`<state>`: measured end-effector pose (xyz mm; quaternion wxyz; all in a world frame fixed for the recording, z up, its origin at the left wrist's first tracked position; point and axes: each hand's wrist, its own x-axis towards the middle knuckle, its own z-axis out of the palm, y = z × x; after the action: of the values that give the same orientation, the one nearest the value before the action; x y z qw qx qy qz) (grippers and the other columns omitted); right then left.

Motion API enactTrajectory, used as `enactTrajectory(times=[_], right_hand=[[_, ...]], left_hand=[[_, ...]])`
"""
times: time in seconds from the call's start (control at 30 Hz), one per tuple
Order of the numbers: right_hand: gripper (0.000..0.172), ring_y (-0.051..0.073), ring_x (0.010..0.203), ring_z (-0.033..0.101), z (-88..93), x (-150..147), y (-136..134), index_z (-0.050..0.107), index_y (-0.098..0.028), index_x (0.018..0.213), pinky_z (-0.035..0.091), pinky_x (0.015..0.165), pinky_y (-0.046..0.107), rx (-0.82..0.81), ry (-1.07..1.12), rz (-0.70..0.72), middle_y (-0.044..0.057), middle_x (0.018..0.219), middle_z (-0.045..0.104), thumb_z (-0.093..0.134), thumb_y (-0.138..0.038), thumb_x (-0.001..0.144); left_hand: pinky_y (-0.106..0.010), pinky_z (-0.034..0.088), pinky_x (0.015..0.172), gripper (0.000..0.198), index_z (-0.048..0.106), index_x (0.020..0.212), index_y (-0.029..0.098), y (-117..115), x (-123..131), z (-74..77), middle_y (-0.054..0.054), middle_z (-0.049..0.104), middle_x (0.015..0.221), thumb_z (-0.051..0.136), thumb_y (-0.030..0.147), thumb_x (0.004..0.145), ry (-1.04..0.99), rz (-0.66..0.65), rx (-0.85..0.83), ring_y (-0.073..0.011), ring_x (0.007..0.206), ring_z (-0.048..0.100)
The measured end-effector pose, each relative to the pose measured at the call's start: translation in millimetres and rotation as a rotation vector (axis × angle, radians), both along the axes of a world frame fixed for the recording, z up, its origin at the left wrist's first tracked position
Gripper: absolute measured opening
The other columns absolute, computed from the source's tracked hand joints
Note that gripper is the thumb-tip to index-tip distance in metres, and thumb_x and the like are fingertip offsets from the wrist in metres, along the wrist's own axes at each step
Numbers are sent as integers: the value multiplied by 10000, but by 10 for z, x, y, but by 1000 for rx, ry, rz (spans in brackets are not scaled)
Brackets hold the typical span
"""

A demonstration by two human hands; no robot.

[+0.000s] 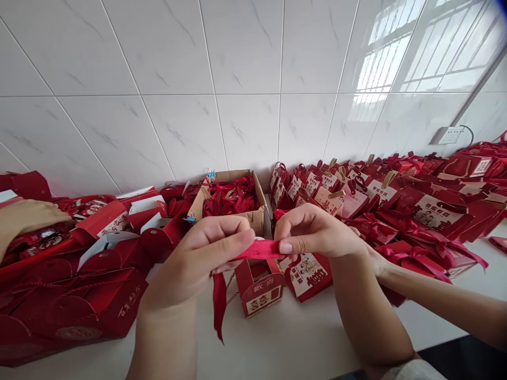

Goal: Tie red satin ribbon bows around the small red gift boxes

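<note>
In the head view, a tiled wall point(245, 63) fills the top of the frame, with a white power strip point(449, 135) on it at the upper right. Below it, the white worktop point(301, 343) is crowded. Large red boxes point(99, 311) with open flaps fill the left side; at the far left edge a co-worker's hand point(37, 214) rests over red packets point(47, 237). At the centre, a cardboard carton point(259, 192) with blue clips point(212, 174) holds a heap of red ribbons point(233, 195); the person's hands cover part of its front. Rows of red gift bags point(380, 195) run across the right side, and another person's forearm point(439, 303) enters from the right edge, passing behind the person's right arm.

Just below centre, a small red box point(260, 295) stands upright on the worktop, beside a flatter printed red bag point(311, 274). Above it, the left hand point(209, 248) and right hand point(311, 232) face each other, slightly apart, thumbs against curled fingers, both pinching a red ribbon point(266, 248) held level between them; one end hangs down below the left hand.
</note>
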<state>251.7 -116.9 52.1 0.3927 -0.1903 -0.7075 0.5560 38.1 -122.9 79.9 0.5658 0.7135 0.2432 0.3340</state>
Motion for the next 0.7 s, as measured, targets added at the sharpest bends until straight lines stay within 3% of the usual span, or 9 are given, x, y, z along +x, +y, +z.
enactTrajectory(times=[0.27,0.43,0.57,0.7], right_hand=[[140,109,619,593,24,12,-24,660,-130,709,489,596,231,75,-134,-4,18,669,654,732,-250,702],[193,81,542,522,9,73,-4,639,-131,734,417,488,186,88,-284,4,-9,612,596,719,-306,716],[208,66,506,459,33,92,-4,650,-133,785,368,468,178,155,-422,31,-32,573,538,679,-337,756],[242,71,500,451,55,128,-11,682,-119,782,367,470,191,172,-496,115,-17,571,546,624,-352,803]], left_hand=[[-211,88,355,410,374,516,174,11,-173,58,67,239,389,548,426,788,-159,10,-14,-46,358,159],[-234,86,326,408,358,492,193,40,-269,64,67,163,367,535,404,792,-287,-67,27,-59,319,130],[-231,26,269,398,358,481,203,48,-380,60,82,73,335,529,379,795,-396,-134,-43,-48,257,31],[-247,43,210,437,294,449,202,76,-504,79,100,-1,287,521,342,795,-564,-103,-24,-44,181,-48]])
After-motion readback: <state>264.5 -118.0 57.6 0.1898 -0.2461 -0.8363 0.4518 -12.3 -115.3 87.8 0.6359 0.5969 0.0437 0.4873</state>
